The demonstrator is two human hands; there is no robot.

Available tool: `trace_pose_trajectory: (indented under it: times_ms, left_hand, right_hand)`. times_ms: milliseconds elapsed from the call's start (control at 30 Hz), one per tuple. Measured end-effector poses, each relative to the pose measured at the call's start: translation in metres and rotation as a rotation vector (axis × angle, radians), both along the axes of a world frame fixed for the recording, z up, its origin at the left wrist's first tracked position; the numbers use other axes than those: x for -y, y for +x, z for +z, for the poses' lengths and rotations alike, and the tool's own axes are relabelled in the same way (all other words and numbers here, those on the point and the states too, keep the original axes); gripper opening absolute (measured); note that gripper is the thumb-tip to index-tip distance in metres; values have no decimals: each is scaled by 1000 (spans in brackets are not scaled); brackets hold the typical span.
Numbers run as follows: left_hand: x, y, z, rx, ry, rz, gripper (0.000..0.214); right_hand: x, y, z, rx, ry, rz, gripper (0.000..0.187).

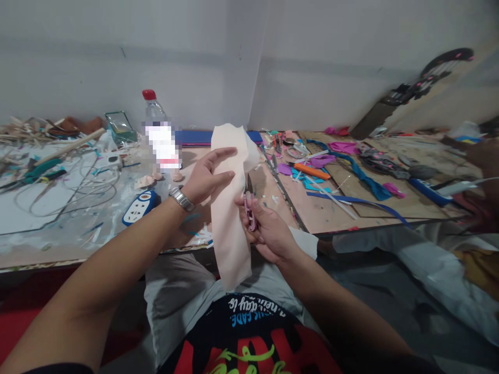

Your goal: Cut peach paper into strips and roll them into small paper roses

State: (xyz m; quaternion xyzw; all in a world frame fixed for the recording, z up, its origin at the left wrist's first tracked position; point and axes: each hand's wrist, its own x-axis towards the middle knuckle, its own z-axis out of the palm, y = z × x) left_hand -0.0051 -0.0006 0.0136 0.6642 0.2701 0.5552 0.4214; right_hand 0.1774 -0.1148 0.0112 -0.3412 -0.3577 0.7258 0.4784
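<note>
A long, wavy cream sheet (231, 223), paper or cloth I cannot tell, runs from above the table down over its front edge to my lap. My left hand (208, 176), with a silver watch at the wrist, steadies the sheet from the left. Its thumb and index finger stretch across the front face; the other fingers are partly hidden. At the sheet's right edge, my right hand (271, 228) is closed around small pink-handled scissors (250, 212). Their dark blade points up and away along that edge. Some right fingers are hidden behind the sheet.
A red-capped bottle (148, 95) stands at the back left, beside a blurred-out patch. Nearer lies a blue-white power strip (138, 208) with cables. Green-handled pliers (42, 171) lie far left. Coloured scraps and an orange cutter (312, 171) cover the right. Another person's arm (485, 150) shows far right.
</note>
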Motion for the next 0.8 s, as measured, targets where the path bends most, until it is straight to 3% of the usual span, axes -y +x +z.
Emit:
trace_pose_trajectory:
  times_ms: [800]
  left_hand:
    - [-1,-1,3,-11,87,33,57]
  right_hand:
    - [1,0,-1,-17,-27,9,44]
